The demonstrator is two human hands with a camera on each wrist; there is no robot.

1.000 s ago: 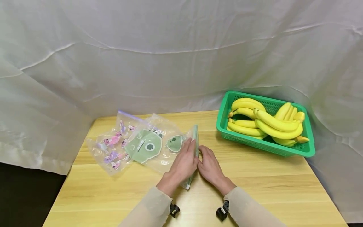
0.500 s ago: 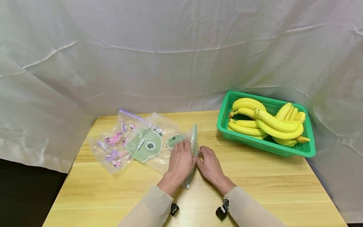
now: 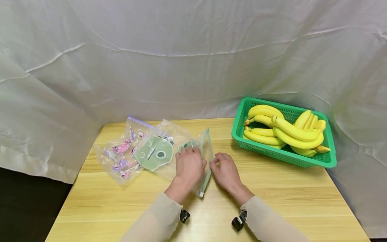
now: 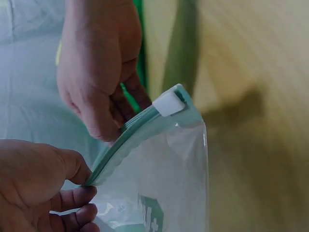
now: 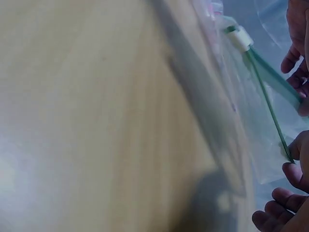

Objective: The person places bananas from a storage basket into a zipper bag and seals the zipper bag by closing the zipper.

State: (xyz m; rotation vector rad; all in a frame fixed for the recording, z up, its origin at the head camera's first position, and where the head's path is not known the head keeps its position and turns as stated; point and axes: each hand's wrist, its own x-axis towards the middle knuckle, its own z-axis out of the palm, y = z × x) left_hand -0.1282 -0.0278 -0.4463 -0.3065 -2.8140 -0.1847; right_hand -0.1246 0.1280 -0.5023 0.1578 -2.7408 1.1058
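A clear zip bag (image 3: 207, 153) with green creature prints lies on the table, its green zip edge at the right and a white slider (image 4: 169, 103) at the near end. My left hand (image 3: 188, 168) lies over the bag, and its thumb and finger pinch one side of the green edge (image 4: 128, 147). My right hand (image 3: 225, 171) pinches the opposite side, as the right wrist view shows. Between the hands the two green strips stand apart, so the mouth gapes. The slider still joins them at the near end.
Another clear bag (image 3: 121, 148) with pink and purple prints and a purple zip lies at the left, partly under the green-print bag. At the back right stands a green basket (image 3: 237, 134) of several bananas (image 3: 297, 132). A pale cloth (image 3: 169, 77) hangs behind the wooden table (image 3: 272, 205).
My left hand has shifted left and its fingers have curled. The two strips of the green edge, close together before, are now parted. My right hand has moved slightly right.
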